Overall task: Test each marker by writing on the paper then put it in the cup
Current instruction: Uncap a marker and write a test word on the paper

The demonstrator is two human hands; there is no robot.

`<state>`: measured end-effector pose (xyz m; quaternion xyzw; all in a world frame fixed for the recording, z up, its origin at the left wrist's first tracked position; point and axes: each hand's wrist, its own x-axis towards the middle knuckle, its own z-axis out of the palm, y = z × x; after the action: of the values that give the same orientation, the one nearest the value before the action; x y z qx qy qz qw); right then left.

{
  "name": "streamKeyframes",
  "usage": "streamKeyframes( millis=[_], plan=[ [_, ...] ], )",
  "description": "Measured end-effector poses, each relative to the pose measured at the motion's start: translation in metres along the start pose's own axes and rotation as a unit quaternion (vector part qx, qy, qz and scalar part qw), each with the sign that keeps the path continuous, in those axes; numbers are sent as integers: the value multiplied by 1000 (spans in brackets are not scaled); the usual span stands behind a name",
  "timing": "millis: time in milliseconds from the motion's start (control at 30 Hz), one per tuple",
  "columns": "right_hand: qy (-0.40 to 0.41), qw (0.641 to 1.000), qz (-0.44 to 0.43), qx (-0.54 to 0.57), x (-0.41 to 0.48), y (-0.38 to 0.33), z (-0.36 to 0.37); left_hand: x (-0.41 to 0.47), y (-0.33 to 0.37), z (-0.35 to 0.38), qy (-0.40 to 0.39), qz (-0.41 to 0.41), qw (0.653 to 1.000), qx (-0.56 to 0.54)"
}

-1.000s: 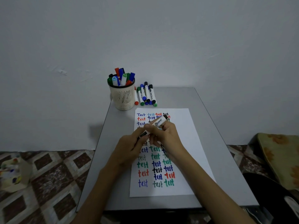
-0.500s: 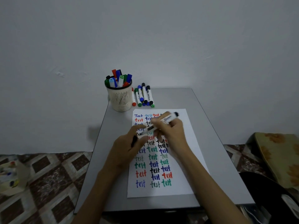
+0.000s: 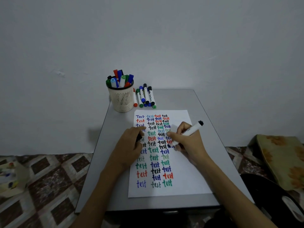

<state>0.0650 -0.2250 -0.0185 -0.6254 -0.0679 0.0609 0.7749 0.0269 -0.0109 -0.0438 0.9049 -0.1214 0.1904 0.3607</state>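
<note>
The paper (image 3: 189,178) lies flat on the table (image 3: 213,129), close to the person. The left hand (image 3: 130,148) rests on it, fingers curled round a black cap (image 3: 139,137). The right hand (image 3: 189,145), a little way off, pinches the marker (image 3: 191,130). The marker slants: its tip points down and left at the paper, its back end up and right. The tip is blurry, so I cannot tell if it touches. The cup (image 3: 121,101) stands far back on the left, nearer the left hand.
</note>
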Motion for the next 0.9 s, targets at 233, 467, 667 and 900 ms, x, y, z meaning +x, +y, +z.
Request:
streamKeyframes(
  millis=[233, 467, 667, 900],
  plan=[
    [21, 998, -27, -60, 0, 8, -1, 0, 1, 0, 4, -6, 1000, 6],
    [25, 991, -57, -121, 0, 13, 0, 1, 2, -2, -1, -21, 1000, 7],
    [31, 982, -71, -170, 1, 15, 4, 1, 3, -2, -7, -27, 1000, 8],
    [26, 983, -71, -170, -2, 11, 4, 1, 3, -2, -8, -36, 999, 14]
  ],
)
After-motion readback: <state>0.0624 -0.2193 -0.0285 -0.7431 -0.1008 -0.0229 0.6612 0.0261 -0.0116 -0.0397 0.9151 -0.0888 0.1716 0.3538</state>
